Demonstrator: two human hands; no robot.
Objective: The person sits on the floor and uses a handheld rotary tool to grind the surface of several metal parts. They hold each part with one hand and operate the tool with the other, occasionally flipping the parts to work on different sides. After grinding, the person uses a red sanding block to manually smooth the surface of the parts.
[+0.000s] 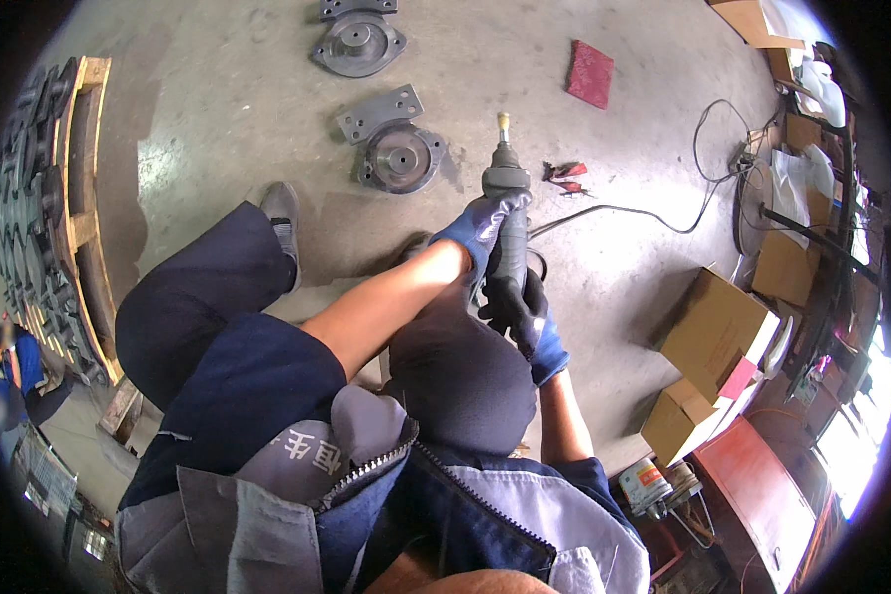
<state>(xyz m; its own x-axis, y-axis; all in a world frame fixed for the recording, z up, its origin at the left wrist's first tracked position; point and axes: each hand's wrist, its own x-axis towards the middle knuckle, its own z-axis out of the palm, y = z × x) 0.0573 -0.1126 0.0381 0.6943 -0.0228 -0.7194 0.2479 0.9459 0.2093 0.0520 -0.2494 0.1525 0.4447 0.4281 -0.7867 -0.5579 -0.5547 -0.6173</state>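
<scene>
A dark, long-bodied die grinder with a thin yellowish tip points away from me, over the floor. My left hand, in a blue and dark glove, is wrapped around its front part, just behind the collar. Farther back on the body, my right hand is closed around it in a similar glove. Left of the tip, a round flanged metal part lies on the floor against a drilled steel plate. A second flanged part lies beyond it. The tip touches neither one.
Small red-handled tools and a dark red sheet lie to the right. A black cable runs across the floor there. Cardboard boxes and cans stand at right. A wooden pallet holds dark metal parts at left, near another person.
</scene>
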